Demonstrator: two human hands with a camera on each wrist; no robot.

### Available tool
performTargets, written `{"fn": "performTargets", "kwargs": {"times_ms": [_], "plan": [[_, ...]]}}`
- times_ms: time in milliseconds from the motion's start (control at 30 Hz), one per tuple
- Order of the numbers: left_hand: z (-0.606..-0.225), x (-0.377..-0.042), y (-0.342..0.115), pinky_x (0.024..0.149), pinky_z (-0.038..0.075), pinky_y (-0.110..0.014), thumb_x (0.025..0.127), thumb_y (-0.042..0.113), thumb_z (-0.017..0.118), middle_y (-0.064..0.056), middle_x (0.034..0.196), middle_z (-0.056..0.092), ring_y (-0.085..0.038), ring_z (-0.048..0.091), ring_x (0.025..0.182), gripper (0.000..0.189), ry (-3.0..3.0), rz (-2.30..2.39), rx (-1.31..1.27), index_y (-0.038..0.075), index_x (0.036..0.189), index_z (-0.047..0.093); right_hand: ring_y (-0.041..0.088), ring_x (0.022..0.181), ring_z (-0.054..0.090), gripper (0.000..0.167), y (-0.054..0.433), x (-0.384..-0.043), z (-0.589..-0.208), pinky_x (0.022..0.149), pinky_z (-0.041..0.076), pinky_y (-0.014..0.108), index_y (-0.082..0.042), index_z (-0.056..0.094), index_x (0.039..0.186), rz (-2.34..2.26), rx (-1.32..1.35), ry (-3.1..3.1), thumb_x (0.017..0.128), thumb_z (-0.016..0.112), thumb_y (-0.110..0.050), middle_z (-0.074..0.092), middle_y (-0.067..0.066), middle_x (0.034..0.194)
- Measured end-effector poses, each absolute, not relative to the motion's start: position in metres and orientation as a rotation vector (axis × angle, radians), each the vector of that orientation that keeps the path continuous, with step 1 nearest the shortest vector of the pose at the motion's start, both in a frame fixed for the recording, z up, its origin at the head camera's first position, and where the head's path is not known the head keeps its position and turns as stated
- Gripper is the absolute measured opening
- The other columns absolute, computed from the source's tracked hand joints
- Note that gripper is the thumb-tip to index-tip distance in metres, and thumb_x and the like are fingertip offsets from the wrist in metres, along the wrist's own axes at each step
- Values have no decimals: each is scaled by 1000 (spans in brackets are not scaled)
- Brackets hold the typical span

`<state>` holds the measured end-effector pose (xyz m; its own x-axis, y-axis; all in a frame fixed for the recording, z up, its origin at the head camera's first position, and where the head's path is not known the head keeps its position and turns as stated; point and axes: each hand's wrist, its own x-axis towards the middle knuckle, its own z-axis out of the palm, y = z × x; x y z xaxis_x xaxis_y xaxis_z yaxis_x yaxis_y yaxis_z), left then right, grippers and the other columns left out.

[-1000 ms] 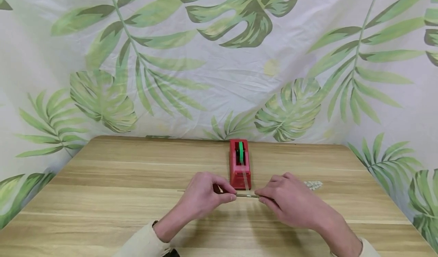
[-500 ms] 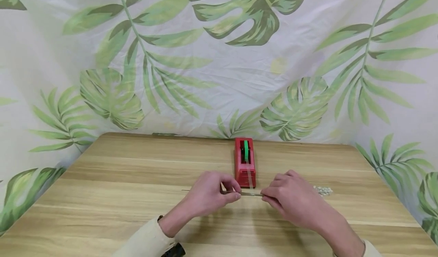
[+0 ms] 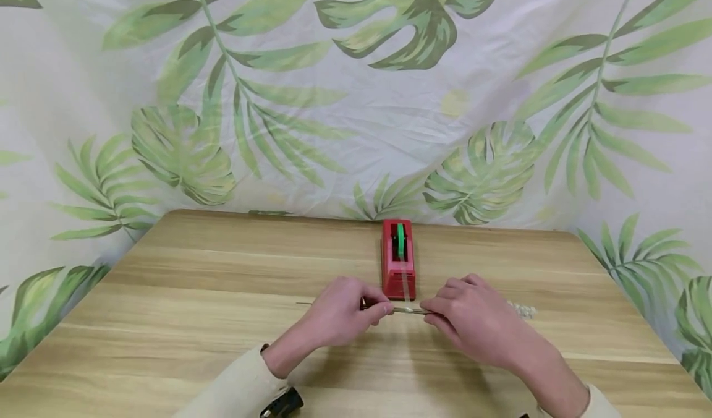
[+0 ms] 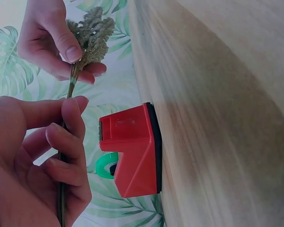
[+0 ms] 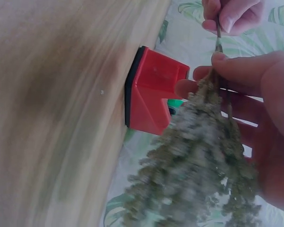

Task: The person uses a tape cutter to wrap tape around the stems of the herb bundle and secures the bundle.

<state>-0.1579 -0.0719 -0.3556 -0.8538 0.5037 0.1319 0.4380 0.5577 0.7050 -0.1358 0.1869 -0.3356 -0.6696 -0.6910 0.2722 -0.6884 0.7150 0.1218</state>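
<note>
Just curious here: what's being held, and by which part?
A plant bunch, by its stems: the right hand grips beside the fluffy heads, the left hand farther along.

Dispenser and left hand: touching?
Apart. The left wrist view shows a strip of patterned cloth between the left hand and the dispenser.

One left grip [image 3: 339, 310] and one right grip [image 3: 475, 319] make two, with two pale sleeves [image 3: 236, 384]. There is one tabletop [image 3: 222, 257], one red tape dispenser [image 4: 139, 156], one green tape roll [image 3: 400, 240] and one strip of clear tape [image 3: 405, 279]. The dried flowers [image 4: 92, 35] make one bunch; its stems [image 4: 61, 203] and flower heads [image 5: 191, 142] overlap too much to count. One pale speck [image 5: 102, 92] shows on the tabletop in the right wrist view.
</note>
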Motion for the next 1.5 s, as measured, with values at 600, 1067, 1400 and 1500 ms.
{"fn": "performTargets", "kwargs": {"times_ms": [600,1067,1400,1500], "plan": [[-354,-159,-70,65,47,-23,94,19,81,13,82,75,-1,57,68,7,2795,1238,757,21,88,83,8,84,72,12,189,-141,-341,81,53,35,-20,83,100,54,1122,-2505,90,85,-25,76,-10,88],[-354,-161,-70,61,49,-22,92,17,83,12,82,76,-5,61,69,7,2772,1326,690,21,86,83,12,98,74,24,189,-141,-339,94,54,43,-19,79,124,31,1040,-2647,105,67,-26,82,-7,103],[-357,-161,-70,63,48,-22,97,22,78,11,86,74,-5,59,69,7,2742,1317,712,18,95,83,12,92,73,11,188,-143,-344,93,53,40,-17,82,105,56,1042,-2571,98,75,-24,79,-7,94],[-356,-162,-70,59,46,-22,100,24,74,8,83,76,-4,56,64,15,2721,1297,716,16,93,83,11,89,73,11,187,-143,-345,92,54,40,-17,82,104,55,1046,-2542,97,77,-24,79,-7,92]]}}
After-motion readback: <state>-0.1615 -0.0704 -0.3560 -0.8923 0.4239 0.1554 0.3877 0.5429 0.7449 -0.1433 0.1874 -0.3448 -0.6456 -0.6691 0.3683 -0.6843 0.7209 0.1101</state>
